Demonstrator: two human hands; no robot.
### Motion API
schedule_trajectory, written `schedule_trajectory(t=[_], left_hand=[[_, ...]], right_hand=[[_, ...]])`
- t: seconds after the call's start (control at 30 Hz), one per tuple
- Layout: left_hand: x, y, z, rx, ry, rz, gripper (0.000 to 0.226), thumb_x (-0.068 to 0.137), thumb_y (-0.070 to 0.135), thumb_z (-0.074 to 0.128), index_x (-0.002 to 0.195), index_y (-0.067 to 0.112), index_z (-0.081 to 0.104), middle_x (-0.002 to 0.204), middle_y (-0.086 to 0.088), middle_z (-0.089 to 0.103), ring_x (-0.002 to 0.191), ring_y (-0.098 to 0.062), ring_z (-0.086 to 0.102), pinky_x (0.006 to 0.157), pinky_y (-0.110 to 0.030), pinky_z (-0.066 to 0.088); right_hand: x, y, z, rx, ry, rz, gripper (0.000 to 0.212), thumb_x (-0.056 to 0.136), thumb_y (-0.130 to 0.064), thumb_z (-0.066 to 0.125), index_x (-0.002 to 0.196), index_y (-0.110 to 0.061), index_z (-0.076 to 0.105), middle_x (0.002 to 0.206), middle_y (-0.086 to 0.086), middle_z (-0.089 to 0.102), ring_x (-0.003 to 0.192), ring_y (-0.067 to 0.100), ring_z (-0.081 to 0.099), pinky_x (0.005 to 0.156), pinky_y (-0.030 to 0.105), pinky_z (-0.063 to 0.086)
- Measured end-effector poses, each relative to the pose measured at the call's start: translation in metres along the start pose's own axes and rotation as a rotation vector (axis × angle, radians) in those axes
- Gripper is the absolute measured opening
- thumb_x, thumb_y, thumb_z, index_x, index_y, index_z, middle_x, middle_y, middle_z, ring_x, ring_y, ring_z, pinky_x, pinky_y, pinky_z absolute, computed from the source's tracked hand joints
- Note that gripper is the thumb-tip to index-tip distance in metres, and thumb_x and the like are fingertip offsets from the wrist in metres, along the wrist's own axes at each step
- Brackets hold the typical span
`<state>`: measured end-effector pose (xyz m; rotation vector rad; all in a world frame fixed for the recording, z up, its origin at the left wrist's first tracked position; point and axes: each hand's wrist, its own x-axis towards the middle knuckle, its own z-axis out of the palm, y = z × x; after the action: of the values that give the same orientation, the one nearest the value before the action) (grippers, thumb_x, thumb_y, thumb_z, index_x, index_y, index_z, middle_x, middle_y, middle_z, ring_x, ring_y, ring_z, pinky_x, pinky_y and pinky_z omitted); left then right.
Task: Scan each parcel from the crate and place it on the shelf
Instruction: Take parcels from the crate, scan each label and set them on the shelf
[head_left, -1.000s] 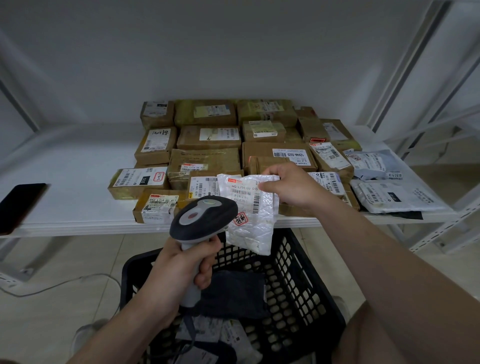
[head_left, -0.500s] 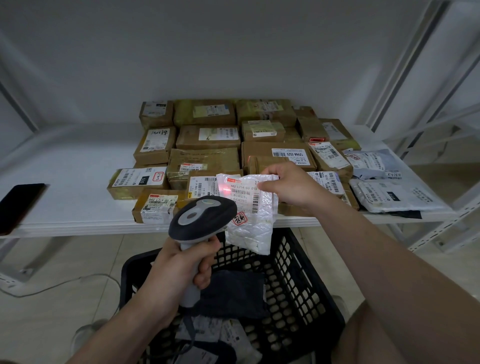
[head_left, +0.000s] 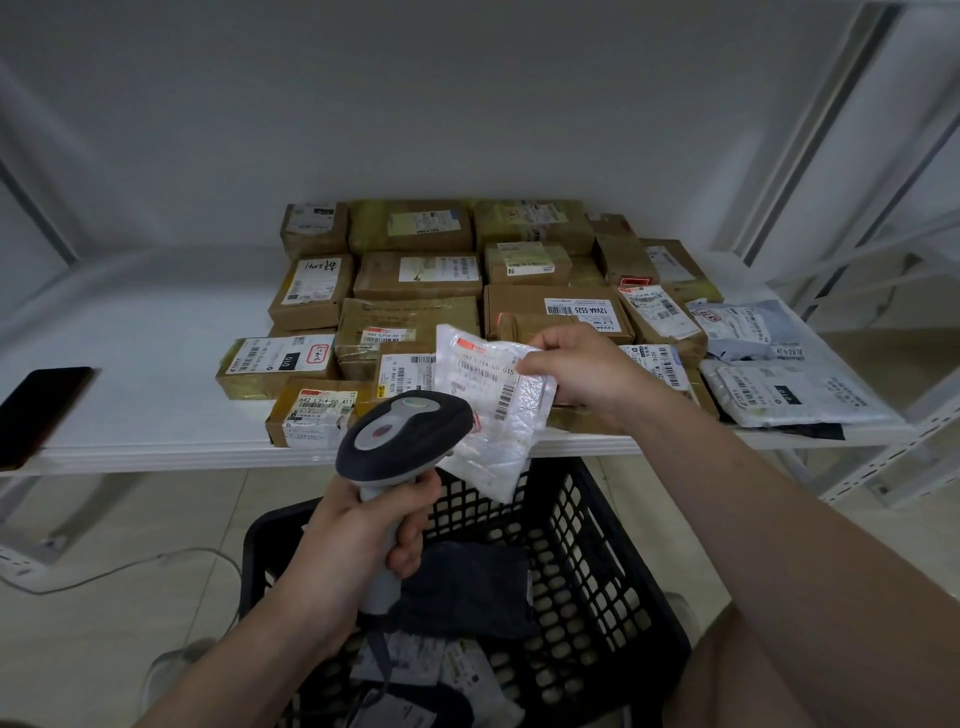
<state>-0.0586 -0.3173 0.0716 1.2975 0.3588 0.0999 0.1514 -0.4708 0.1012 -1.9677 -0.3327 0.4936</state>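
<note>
Scan step, as I judge it. My left hand (head_left: 363, 530) is wrapped round the handle of the scanner (head_left: 405, 436), above the crate (head_left: 597, 519). My right hand (head_left: 576, 374) pinches the white parcel (head_left: 493, 410) by its upper right corner, so the bag hangs down-left of the fingers, above the crate's far rim. Risk: the limp film may crease the barcode, or slip from so small a pinch and drop into the crate.
</note>
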Motion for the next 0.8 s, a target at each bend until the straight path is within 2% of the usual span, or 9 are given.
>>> schedule_trajectory(t=[0.07,0.1,0.17,0.27,0.33,0.47,0.57,0.67,0.8], left_hand=[[0.000,0.001,0.000,-0.019,0.002,0.023,0.025,0.072,0.022,0.074,0.084,0.003,0.064,0.057,-0.008,0.039,0.045,-0.017,0.033,0.045,-0.027,0.030],[0.000,0.002,0.000,-0.034,0.005,0.033,0.026,0.069,0.023,0.077,0.083,0.005,0.065,0.057,-0.008,0.039,0.044,-0.017,0.033,0.044,-0.026,0.030],[0.000,0.003,0.000,-0.065,0.006,0.060,0.026,0.064,0.026,0.078,0.080,0.009,0.066,0.056,-0.006,0.040,0.043,-0.015,0.033,0.044,-0.025,0.029],[-0.001,0.004,0.000,-0.093,-0.002,0.099,0.010,0.075,0.017,0.070,0.080,0.010,0.066,0.056,-0.006,0.040,0.042,-0.015,0.033,0.043,-0.024,0.031],[-0.001,0.003,0.000,-0.112,-0.004,0.106,0.008,0.077,0.016,0.067,0.082,0.009,0.066,0.057,-0.007,0.040,0.043,-0.015,0.034,0.043,-0.025,0.032],[-0.002,0.003,0.000,-0.127,-0.030,0.100,0.027,0.068,0.025,0.077,0.085,0.008,0.066,0.057,-0.008,0.041,0.043,-0.015,0.035,0.043,-0.026,0.032],[-0.001,0.003,0.001,-0.148,-0.024,0.077,0.024,0.070,0.021,0.076,0.085,0.006,0.064,0.057,-0.008,0.039,0.043,-0.015,0.033,0.043,-0.026,0.031],[0.000,0.002,0.000,-0.172,-0.014,0.050,0.036,0.064,0.027,0.080,0.085,0.005,0.062,0.058,-0.008,0.039,0.044,-0.015,0.033,0.044,-0.027,0.030],[0.000,0.002,-0.001,-0.166,-0.004,0.055,0.042,0.061,0.030,0.080,0.089,0.005,0.060,0.059,-0.009,0.040,0.044,-0.016,0.032,0.045,-0.028,0.030]], right_hand=[[0.000,-0.003,0.001,0.196,-0.012,0.066,0.018,0.093,-0.001,0.063,0.078,-0.011,0.060,0.101,0.020,0.076,0.101,0.036,0.073,0.086,0.044,0.058],[0.000,-0.005,0.001,0.304,-0.025,0.093,0.017,0.093,0.001,0.060,0.081,-0.010,0.058,0.098,0.016,0.077,0.101,0.035,0.073,0.087,0.043,0.059],[0.000,-0.007,0.001,0.506,-0.049,0.124,0.014,0.092,0.005,0.055,0.097,-0.007,0.060,0.096,0.011,0.079,0.097,0.029,0.074,0.084,0.040,0.061],[-0.002,-0.007,0.005,0.726,-0.099,0.160,0.033,0.091,0.007,0.051,0.120,-0.005,0.060,0.112,0.013,0.077,0.099,0.026,0.072,0.082,0.038,0.062],[-0.005,-0.006,0.010,0.801,-0.137,0.171,0.038,0.093,0.008,0.049,0.127,-0.002,0.061,0.118,0.013,0.076,0.099,0.024,0.073,0.070,0.033,0.063],[-0.008,-0.006,0.021,0.931,-0.184,0.185,0.034,0.097,0.011,0.047,0.125,-0.001,0.061,0.119,0.016,0.075,0.104,0.027,0.074,0.083,0.036,0.065],[-0.009,-0.004,0.029,0.964,-0.201,0.186,0.038,0.098,0.011,0.048,0.133,-0.001,0.058,0.123,0.019,0.073,0.107,0.030,0.073,0.078,0.039,0.065],[-0.008,0.000,0.035,0.976,-0.211,0.183,0.041,0.098,0.010,0.050,0.136,-0.004,0.057,0.126,0.019,0.071,0.116,0.033,0.070,0.082,0.042,0.065],[-0.005,0.002,0.037,0.990,-0.200,0.190,0.040,0.099,0.007,0.051,0.137,-0.005,0.057,0.126,0.018,0.072,0.116,0.033,0.071,0.082,0.042,0.064]])
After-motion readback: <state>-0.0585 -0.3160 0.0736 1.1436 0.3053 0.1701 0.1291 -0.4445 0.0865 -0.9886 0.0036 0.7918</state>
